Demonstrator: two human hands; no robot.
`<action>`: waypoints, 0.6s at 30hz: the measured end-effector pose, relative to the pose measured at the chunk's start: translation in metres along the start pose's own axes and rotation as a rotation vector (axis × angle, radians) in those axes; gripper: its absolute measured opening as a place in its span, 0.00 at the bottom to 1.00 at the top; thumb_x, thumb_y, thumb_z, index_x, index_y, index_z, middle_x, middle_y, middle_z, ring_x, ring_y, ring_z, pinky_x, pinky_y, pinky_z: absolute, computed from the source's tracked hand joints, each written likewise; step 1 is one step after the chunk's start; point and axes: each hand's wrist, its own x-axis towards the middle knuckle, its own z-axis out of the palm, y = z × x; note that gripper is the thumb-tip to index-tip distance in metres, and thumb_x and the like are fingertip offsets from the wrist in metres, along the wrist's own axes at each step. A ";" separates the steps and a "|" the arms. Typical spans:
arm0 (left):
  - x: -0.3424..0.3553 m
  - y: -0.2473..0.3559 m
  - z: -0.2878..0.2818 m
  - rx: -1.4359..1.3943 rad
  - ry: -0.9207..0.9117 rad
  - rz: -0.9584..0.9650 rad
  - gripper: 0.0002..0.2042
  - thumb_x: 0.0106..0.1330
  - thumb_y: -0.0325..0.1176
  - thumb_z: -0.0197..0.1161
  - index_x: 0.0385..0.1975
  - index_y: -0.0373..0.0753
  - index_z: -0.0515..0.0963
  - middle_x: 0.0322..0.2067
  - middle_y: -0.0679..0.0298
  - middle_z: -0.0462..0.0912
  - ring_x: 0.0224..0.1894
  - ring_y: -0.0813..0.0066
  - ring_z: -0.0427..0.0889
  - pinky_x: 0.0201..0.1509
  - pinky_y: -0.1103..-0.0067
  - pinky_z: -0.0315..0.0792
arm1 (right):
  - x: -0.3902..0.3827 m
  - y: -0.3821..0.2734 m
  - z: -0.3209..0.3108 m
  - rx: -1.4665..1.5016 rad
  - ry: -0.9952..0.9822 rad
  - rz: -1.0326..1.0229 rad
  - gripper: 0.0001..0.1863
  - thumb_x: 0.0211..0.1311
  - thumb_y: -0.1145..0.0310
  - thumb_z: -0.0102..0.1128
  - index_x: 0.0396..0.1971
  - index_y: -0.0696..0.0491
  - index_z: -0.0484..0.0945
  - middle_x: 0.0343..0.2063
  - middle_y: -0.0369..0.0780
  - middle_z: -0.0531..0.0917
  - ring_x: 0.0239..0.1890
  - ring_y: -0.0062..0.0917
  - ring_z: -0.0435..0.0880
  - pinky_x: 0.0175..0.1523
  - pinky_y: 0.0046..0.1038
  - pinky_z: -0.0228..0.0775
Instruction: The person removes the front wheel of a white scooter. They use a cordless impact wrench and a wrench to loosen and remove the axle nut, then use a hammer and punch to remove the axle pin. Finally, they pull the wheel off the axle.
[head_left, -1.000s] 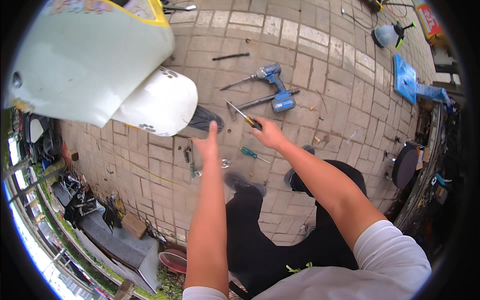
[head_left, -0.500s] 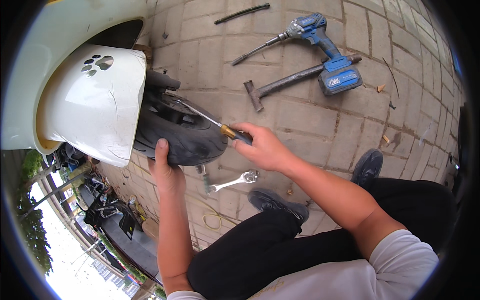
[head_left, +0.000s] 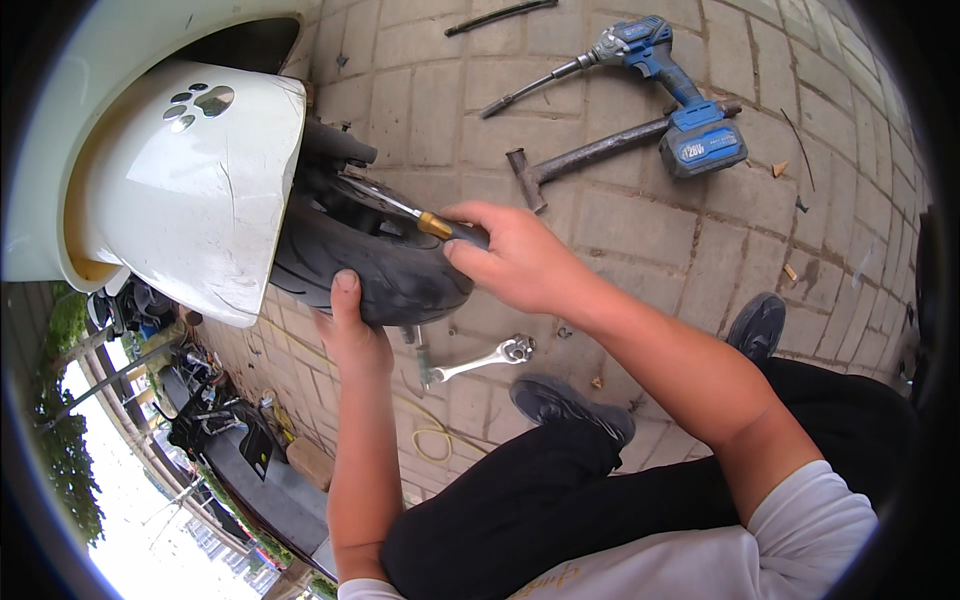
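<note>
My right hand (head_left: 520, 258) is closed round the dark handle of a screwdriver (head_left: 433, 224) with an amber collar. Its metal shaft slants up and left along the upper side of a black scooter tyre (head_left: 412, 285), and its tip is hard to make out near the rim. The right hand's fingers sit close to the tyre's outer end. My left hand (head_left: 358, 335) grips the tyre's near side, thumb on the tread and fingers hidden behind. Over the tyre's left part reaches a white, scratched mudguard (head_left: 190, 180) with a silver paw emblem.
Beyond the right hand, a blue cordless impact wrench (head_left: 655, 60) lies across a T-shaped metal bar (head_left: 590, 158) on the paving. A thin dark rod (head_left: 500, 16) lies farther off. Below the tyre are a silver spanner (head_left: 487, 360) and a yellow cord (head_left: 432, 445). My shoes are near.
My right hand and the screwdriver have moved left and slightly up, closer against the tyre. My left hand keeps its hold. The whole view has shifted a little.
</note>
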 end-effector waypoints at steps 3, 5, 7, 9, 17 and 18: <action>-0.002 0.002 0.005 0.010 0.004 0.017 0.35 0.62 0.41 0.67 0.65 0.32 0.60 0.60 0.58 0.70 0.60 0.67 0.72 0.67 0.71 0.64 | 0.008 -0.006 0.006 -0.041 -0.009 0.024 0.23 0.58 0.64 0.55 0.50 0.64 0.77 0.37 0.52 0.84 0.41 0.36 0.83 0.48 0.33 0.73; -0.002 0.002 0.006 0.013 0.005 0.023 0.35 0.62 0.41 0.67 0.65 0.32 0.60 0.60 0.58 0.70 0.60 0.67 0.72 0.67 0.71 0.64 | 0.012 -0.007 0.010 -0.013 -0.013 0.079 0.23 0.55 0.65 0.53 0.48 0.64 0.77 0.38 0.57 0.83 0.43 0.50 0.83 0.51 0.40 0.73; -0.002 0.001 0.005 0.006 0.003 0.033 0.36 0.62 0.41 0.67 0.66 0.32 0.60 0.60 0.57 0.70 0.60 0.67 0.72 0.67 0.71 0.64 | 0.017 -0.005 0.013 -0.012 -0.006 0.066 0.23 0.58 0.64 0.55 0.50 0.64 0.77 0.36 0.51 0.84 0.39 0.36 0.82 0.47 0.33 0.73; -0.002 0.000 0.003 0.029 0.008 0.032 0.36 0.62 0.42 0.66 0.66 0.31 0.59 0.60 0.57 0.70 0.60 0.66 0.72 0.67 0.71 0.64 | 0.022 -0.001 0.011 -0.009 0.006 0.041 0.23 0.60 0.64 0.56 0.51 0.64 0.77 0.35 0.48 0.84 0.37 0.29 0.82 0.45 0.30 0.73; -0.002 -0.003 -0.008 0.036 0.002 -0.005 0.37 0.61 0.43 0.66 0.66 0.31 0.58 0.60 0.56 0.69 0.60 0.64 0.72 0.66 0.69 0.66 | 0.012 0.002 0.018 -0.097 0.009 0.029 0.24 0.59 0.64 0.58 0.51 0.64 0.76 0.37 0.47 0.84 0.38 0.28 0.82 0.46 0.30 0.73; -0.001 -0.003 -0.008 0.035 0.003 -0.005 0.37 0.61 0.43 0.66 0.66 0.31 0.58 0.60 0.56 0.69 0.60 0.64 0.72 0.65 0.69 0.66 | 0.011 0.002 0.019 -0.056 0.054 0.003 0.24 0.59 0.64 0.58 0.51 0.64 0.76 0.37 0.47 0.84 0.38 0.29 0.82 0.46 0.30 0.73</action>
